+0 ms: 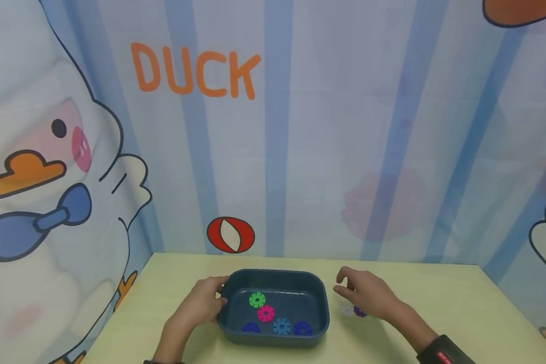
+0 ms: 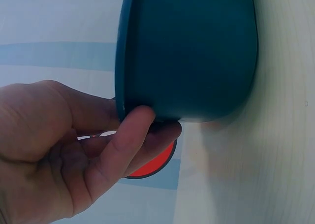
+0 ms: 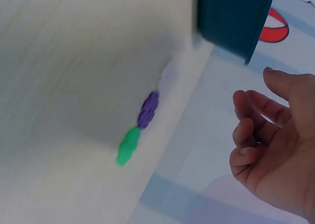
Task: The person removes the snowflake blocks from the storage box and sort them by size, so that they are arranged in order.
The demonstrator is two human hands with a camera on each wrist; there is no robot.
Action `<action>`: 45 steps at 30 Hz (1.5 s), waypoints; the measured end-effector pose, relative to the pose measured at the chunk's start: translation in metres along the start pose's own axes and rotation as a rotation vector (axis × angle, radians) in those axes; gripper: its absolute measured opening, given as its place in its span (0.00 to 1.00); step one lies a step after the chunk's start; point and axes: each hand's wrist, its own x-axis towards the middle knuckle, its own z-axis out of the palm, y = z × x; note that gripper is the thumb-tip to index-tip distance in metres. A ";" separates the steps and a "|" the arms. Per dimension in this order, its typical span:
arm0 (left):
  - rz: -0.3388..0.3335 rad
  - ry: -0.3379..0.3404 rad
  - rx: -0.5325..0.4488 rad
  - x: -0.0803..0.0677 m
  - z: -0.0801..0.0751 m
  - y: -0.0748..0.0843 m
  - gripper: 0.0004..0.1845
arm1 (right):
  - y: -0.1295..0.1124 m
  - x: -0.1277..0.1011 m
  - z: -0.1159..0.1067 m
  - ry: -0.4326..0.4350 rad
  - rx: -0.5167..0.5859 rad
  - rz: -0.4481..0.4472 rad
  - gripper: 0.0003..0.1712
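Observation:
A dark teal plastic bin (image 1: 273,339) stands on the table with several notched snowflake discs inside: a green disc (image 1: 257,300), a pink disc (image 1: 266,313) and blue ones. My left hand (image 1: 205,299) grips the bin's left side, fingers at the far corner and thumb lower on the wall. Right of the bin, my right hand (image 1: 366,293) hovers with loosely bent fingers and holds nothing. Below it, a row of discs lies on the table: a white disc (image 3: 167,75), a purple disc (image 3: 148,109) and a green disc (image 3: 128,145), partly hidden by the hand in the head view.
The pale yellow table (image 1: 182,268) ends at a hanging cloth backdrop (image 1: 318,151) with blue stripes and duck drawings. The cloth also runs along the left and right sides.

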 end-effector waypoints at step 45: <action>0.005 -0.005 -0.024 0.001 -0.002 -0.002 0.29 | -0.094 0.067 0.095 -0.307 -0.158 -0.360 0.22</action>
